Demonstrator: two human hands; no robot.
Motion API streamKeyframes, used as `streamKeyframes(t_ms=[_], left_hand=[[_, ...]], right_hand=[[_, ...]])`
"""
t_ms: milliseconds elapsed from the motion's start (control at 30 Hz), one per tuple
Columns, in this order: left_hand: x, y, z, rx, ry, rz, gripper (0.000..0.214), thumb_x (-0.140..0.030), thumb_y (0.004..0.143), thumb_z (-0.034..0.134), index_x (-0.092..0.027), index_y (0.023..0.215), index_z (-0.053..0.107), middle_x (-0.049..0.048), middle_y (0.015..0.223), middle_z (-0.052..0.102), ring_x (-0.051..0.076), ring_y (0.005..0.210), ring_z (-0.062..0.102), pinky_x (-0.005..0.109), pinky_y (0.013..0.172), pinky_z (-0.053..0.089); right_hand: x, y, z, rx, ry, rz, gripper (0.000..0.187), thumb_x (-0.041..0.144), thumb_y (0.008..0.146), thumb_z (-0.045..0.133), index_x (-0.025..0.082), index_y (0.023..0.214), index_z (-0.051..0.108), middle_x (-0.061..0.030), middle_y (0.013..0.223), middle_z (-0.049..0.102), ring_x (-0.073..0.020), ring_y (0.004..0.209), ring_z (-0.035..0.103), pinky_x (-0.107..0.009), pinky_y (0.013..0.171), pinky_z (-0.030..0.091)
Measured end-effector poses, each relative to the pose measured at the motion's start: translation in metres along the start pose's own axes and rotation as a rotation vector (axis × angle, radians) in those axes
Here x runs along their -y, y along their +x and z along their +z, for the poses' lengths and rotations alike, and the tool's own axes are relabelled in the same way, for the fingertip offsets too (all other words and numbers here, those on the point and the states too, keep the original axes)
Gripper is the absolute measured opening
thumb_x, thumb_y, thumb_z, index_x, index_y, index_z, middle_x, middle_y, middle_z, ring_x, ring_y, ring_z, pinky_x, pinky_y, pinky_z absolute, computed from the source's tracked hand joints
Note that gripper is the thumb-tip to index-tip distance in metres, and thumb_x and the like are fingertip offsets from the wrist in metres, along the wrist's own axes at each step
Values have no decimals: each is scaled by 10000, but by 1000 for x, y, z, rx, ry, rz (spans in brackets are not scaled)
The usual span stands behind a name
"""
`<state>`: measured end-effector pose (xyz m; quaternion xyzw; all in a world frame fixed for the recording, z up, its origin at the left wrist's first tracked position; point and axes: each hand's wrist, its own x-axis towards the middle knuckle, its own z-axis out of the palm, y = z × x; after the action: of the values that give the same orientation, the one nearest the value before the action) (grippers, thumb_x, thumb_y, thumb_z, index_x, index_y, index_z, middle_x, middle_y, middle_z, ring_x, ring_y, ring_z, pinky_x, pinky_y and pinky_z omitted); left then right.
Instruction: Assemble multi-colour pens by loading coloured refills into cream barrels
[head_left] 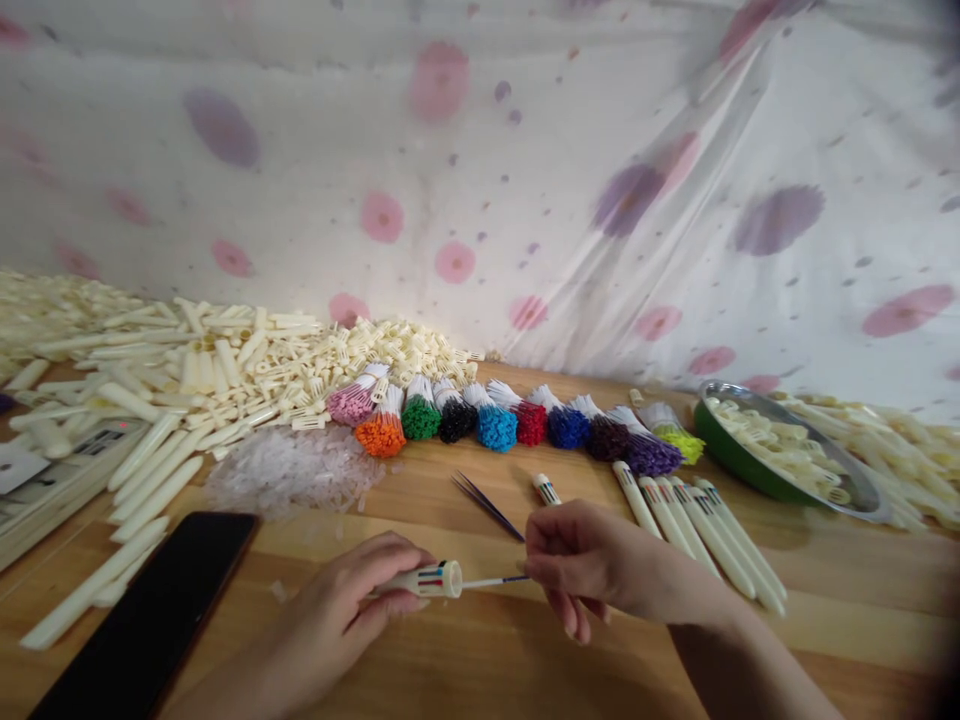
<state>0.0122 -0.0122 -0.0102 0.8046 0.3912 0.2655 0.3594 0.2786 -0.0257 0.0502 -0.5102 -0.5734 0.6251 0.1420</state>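
Observation:
My left hand point(352, 595) is closed around a cream multicolour pen barrel point(433, 580) with coloured marks near its open end, which faces right. My right hand point(592, 565) pinches the dark end of a thin white pen refill point(487, 582). The refill's other end reaches the barrel's opening; how far inside it goes I cannot tell. Dark tweezers point(487, 505) lie on the table just beyond my hands. Behind my right hand, the end of another multicolour pen point(546, 488) shows, the rest hidden.
Bundles of refills with coloured ends point(496, 425) stand in a row. Several cream pens point(694, 530) lie at right, near a green-sided metal bowl point(787, 440) of cream parts. At left are a black phone point(150, 620), clear plastic bits point(296, 470) and heaped cream parts point(225, 350).

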Motion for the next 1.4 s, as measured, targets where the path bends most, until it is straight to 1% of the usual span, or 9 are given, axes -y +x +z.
streamKeyframes(t_ms=[267,433,733,800,900,967,1067,1233,1400], left_hand=[[-2,-1,0,29,-20,51,292,-144,814,573,-303,1042,665,0,1051,697,166,986,638,230,858,492],[-5,0,0,65,-40,44,291,-135,824,557,-293,1048,655,1,1037,690,162,959,641,237,842,498],[-5,-2,1,64,-105,40,279,-159,832,558,-312,1052,637,-10,1060,674,151,982,629,211,819,511],[-3,-4,1,52,-128,37,292,-165,830,561,-336,1055,632,-23,1070,672,149,999,621,191,797,518],[1,-6,1,30,-181,23,329,-159,823,569,-377,1063,627,-43,1097,664,139,1016,614,162,765,525],[2,-6,2,15,-228,19,353,-149,811,584,-397,1058,628,-54,1093,665,131,1010,619,155,768,523],[3,-3,0,6,-310,16,368,-133,785,613,-399,1037,640,-62,1041,680,123,953,645,161,781,521],[4,-1,-6,-18,-297,32,334,-128,751,652,-382,966,686,-64,960,718,130,936,658,173,823,502],[10,0,-8,-114,-222,9,310,-150,739,660,-376,946,703,-58,978,740,142,933,673,188,825,508]], right_hand=[[2,11,16,81,42,-3,213,285,844,501,165,673,458,52,494,577,-28,365,511,-105,341,293],[9,17,30,90,74,22,351,477,787,580,163,685,462,53,495,549,-35,393,506,-111,360,311],[-2,21,34,80,140,-128,439,605,821,463,168,773,458,11,587,574,-79,477,549,-151,403,371],[-4,24,29,-55,9,-133,374,535,877,407,181,763,444,13,589,566,-95,496,550,-175,428,383],[-13,36,22,-526,-516,-151,193,355,888,465,186,795,475,-16,692,595,-148,620,579,-249,546,432],[-21,45,20,-740,-809,-153,135,285,827,573,175,877,514,-73,858,612,-216,804,584,-322,683,446],[-31,58,24,-763,-916,-145,171,246,790,625,157,910,541,-129,973,592,-278,932,546,-390,799,416],[-37,66,23,-755,-947,-121,52,112,841,509,142,822,548,-155,923,607,-280,894,553,-380,781,405],[-28,41,7,-702,-834,-125,118,108,883,439,154,944,529,-42,736,645,-169,637,596,-249,566,425]])
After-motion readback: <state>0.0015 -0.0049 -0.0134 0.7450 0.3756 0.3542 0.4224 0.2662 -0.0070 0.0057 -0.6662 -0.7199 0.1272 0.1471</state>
